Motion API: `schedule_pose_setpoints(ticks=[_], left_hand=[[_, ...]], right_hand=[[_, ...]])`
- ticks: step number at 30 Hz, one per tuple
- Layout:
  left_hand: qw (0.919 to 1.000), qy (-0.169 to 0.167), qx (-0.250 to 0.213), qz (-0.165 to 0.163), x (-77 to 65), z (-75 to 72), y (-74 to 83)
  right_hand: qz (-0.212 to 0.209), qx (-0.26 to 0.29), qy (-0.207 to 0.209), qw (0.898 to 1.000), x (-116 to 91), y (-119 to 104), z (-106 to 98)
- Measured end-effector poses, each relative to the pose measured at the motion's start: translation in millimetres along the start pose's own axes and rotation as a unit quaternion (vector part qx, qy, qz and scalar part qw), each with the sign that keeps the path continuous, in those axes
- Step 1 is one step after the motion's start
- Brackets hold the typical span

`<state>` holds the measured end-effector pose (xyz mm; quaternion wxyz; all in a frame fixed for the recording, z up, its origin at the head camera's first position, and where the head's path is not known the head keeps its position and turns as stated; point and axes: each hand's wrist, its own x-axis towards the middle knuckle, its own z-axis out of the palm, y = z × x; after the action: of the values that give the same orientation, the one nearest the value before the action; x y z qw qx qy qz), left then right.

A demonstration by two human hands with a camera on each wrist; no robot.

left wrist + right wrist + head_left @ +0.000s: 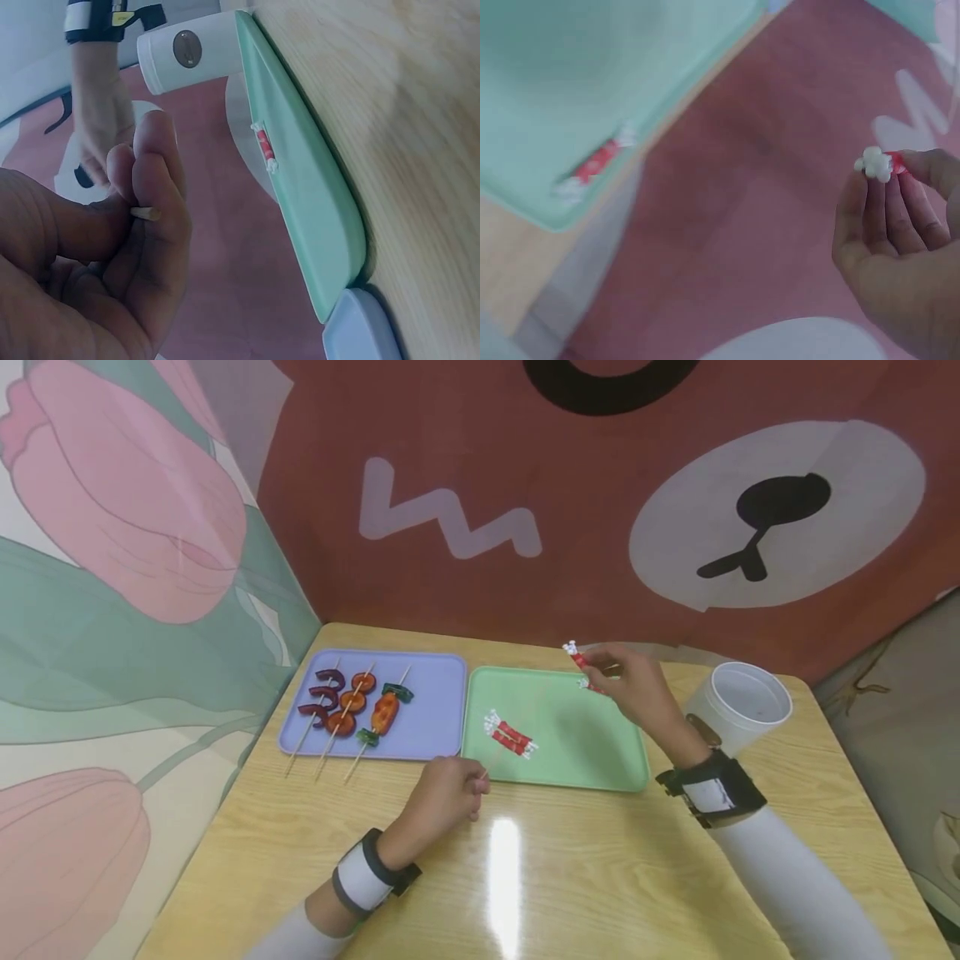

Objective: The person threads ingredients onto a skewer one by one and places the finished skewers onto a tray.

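My left hand [446,793] pinches the end of a thin wooden skewer [146,214] between thumb and fingers. Two red pieces with knobbly white ends [512,739] appear over the green tray [555,772], in line with that skewer; they look threaded on it. Above the tray's back right, my right hand [630,693] pinches a similar red piece [574,653] by thumb and fingertips, its white end [874,163] sticking out. One more red piece [596,163] lies on the green tray near its far right corner, partly behind my right hand in the head view.
On the left, a purple tray [435,710] carries three loaded skewers: dark curled pieces [322,696], orange-brown round slices [352,702] and an orange sausage-like piece [385,714] between green ones. A white tub [738,702] stands right of the green tray. Behind the table rises a painted wall [465,585].
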<state>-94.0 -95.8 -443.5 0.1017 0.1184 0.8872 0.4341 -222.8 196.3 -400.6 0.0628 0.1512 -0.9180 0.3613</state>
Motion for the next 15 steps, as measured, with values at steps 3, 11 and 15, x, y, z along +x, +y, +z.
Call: schedule_pose_setpoints(ticks=[3, 11, 15], left_hand=[[1.0, -0.002, 0.006, 0.002, -0.1, -0.2, 3.4], [0.9998, 0.003, 0.02, -0.002, -0.7, -0.7, 8.3], [0.9995, 0.013, 0.027, 0.006, -1.5, -0.6, 9.0]], right_hand=[[-0.022, -0.014, 0.012, 1.0, -3.3, -18.0, -0.4], [-0.084, -0.063, 0.036, 0.994, -6.5, -37.8, 4.6], [-0.101, -0.073, 0.048, 0.991, -7.8, -41.0, 6.5]])
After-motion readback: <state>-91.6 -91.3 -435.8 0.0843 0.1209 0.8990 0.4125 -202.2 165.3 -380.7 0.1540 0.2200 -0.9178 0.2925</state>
